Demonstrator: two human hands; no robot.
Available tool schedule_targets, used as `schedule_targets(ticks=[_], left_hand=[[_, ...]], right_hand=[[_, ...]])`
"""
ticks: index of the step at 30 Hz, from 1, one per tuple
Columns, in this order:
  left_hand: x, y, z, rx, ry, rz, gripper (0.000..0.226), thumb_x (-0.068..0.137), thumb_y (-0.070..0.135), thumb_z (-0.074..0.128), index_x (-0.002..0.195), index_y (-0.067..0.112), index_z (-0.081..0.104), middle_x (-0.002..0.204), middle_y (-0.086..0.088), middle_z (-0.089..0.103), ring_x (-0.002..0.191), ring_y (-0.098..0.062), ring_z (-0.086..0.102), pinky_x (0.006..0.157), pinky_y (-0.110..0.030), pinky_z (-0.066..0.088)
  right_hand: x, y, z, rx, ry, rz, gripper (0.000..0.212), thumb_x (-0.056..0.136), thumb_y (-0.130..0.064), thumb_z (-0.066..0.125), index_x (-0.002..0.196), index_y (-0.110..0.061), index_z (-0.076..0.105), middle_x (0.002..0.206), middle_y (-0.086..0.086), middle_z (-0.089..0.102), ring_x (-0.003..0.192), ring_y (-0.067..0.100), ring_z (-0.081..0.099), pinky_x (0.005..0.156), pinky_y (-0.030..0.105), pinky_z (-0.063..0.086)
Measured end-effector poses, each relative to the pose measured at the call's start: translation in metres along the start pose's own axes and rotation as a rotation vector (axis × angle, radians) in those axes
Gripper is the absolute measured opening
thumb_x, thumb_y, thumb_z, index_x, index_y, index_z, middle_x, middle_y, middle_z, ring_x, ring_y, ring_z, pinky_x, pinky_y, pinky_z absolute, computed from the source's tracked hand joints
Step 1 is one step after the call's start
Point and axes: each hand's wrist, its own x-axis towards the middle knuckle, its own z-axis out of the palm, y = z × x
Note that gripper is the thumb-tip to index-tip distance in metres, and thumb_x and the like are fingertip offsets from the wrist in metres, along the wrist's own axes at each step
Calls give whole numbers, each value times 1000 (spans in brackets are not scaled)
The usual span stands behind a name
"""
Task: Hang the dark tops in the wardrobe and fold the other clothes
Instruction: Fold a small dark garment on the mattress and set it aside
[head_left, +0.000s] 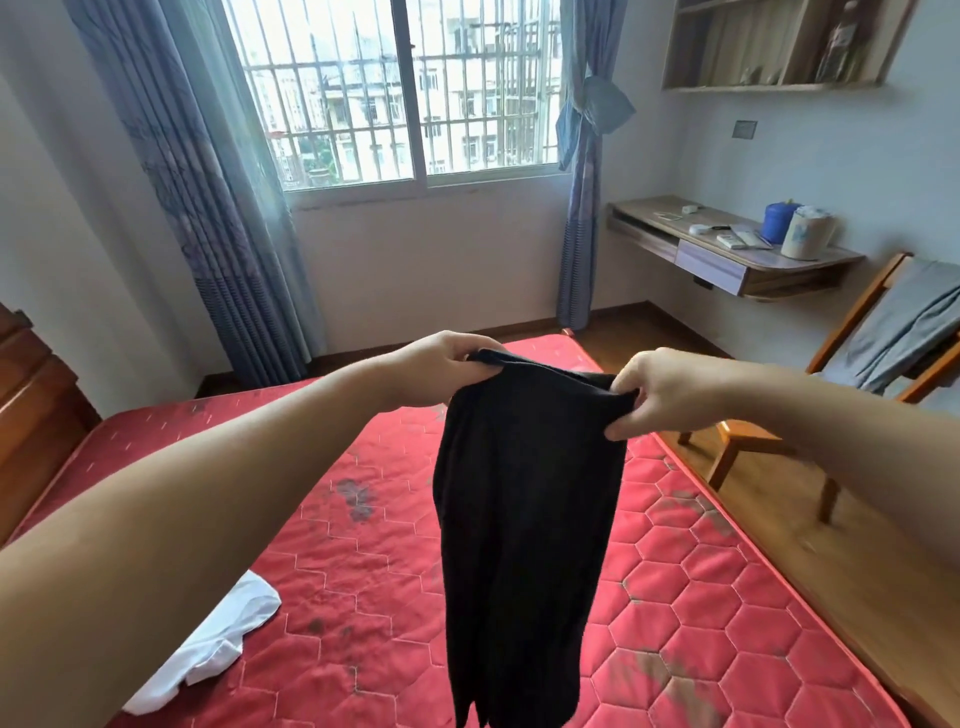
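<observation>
The person stands at the foot of the bed (701, 597) and holds a black garment (524, 519) up in the air over the red mattress. The left hand (441, 369) grips one top corner at about ten o'clock from the cloth's middle, fingers curled over the edge. The right hand (660, 389) pinches the other corner at about two o'clock, thumb below and fingers folded on top. The cloth hangs straight down between them, bunched narrow, with its lower end out of sight at the bottom of the view.

I cannot tell yet whether this is a top or something else, because the shape is gathered. The sensible thing here seems to be to draw the hands apart until the upper edge goes taut, then give one light shake so that sleeves or legs fall open. If it proves a dark top, the grip should shift to the shoulder seams, which suits a hanger best. No hanger or wardrobe shows from here.

A white garment (208, 654) lies crumpled on the mattress at about eight o'clock from the black one, well apart from it, and looks like one to be folded. A grey cloth (904, 322) is draped over the wooden chair (852, 317) at three o'clock.
</observation>
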Motion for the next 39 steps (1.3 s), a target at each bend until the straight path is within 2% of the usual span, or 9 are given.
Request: schedule_targets(ticks=[9, 12, 14, 17, 22, 28, 31, 33, 39], left_hand=[[3, -7, -5, -101, -7, -30, 22, 101, 15, 51, 93, 27, 68, 73, 20, 67, 71, 1, 62, 66, -16, 51], [2, -14, -7, -156, -46, -78, 21, 100, 22, 52, 95, 33, 70, 78, 15, 68, 73, -3, 63, 69, -25, 55], [3, -17, -8, -253, -37, -84, 24, 101, 26, 52, 94, 38, 71, 82, 16, 69, 72, -2, 64, 67, -25, 55], [5, -17, -8, -352, -66, -88, 25, 100, 28, 52, 97, 40, 73, 92, 15, 71, 80, -3, 65, 72, -24, 55], [10, -38, -7, -322, -8, -98, 21, 101, 29, 52, 101, 39, 70, 101, 5, 71, 90, -15, 66, 84, -38, 54], [25, -58, -14, -302, 229, 23, 27, 101, 22, 50, 94, 37, 72, 89, 13, 74, 82, -4, 67, 77, -24, 55], [27, -61, -25, -302, 167, -3, 17, 90, 47, 60, 92, 40, 75, 96, 10, 76, 89, -7, 72, 71, -21, 56], [23, -66, -38, -240, 66, -29, 26, 76, 55, 71, 94, 37, 75, 97, 7, 76, 90, -11, 73, 70, -21, 57], [26, -99, -68, 486, -182, -220, 17, 70, 11, 73, 82, 21, 65, 80, 3, 69, 75, -20, 66, 69, -32, 55]], right_hand=[[11, -9, 3, 47, 227, -146, 11, 71, -23, 82, 81, -21, 77, 71, -7, 68, 67, 12, 64, 60, 29, 54], [13, -5, 4, 452, 300, -113, 24, 71, -16, 82, 89, -24, 67, 71, 0, 69, 65, 14, 68, 57, 25, 52], [14, -2, 5, 783, 207, -46, 40, 76, -7, 78, 107, -23, 59, 86, 7, 71, 74, 17, 73, 60, 26, 56], [16, 0, 13, 811, -35, -19, 28, 88, -11, 68, 115, -18, 64, 100, 5, 74, 91, 17, 72, 67, 26, 58], [25, -6, 3, 1083, 117, -51, 16, 96, -20, 58, 104, -18, 71, 101, 5, 75, 94, 24, 72, 68, 30, 60], [51, -28, 11, 1030, 354, -88, 18, 100, -29, 52, 99, -25, 70, 97, -3, 75, 90, 15, 72, 77, 32, 60], [64, -39, 12, 1039, 425, -118, 22, 101, -22, 49, 94, -22, 70, 89, -5, 75, 83, 10, 72, 76, 25, 58], [71, -43, 9, 974, 398, -134, 22, 101, -22, 49, 96, -21, 70, 88, -5, 75, 81, 9, 72, 71, 22, 58], [95, -41, 14, 969, 70, 36, 12, 95, -25, 60, 100, -24, 71, 89, -3, 76, 79, 12, 73, 58, 19, 56]])
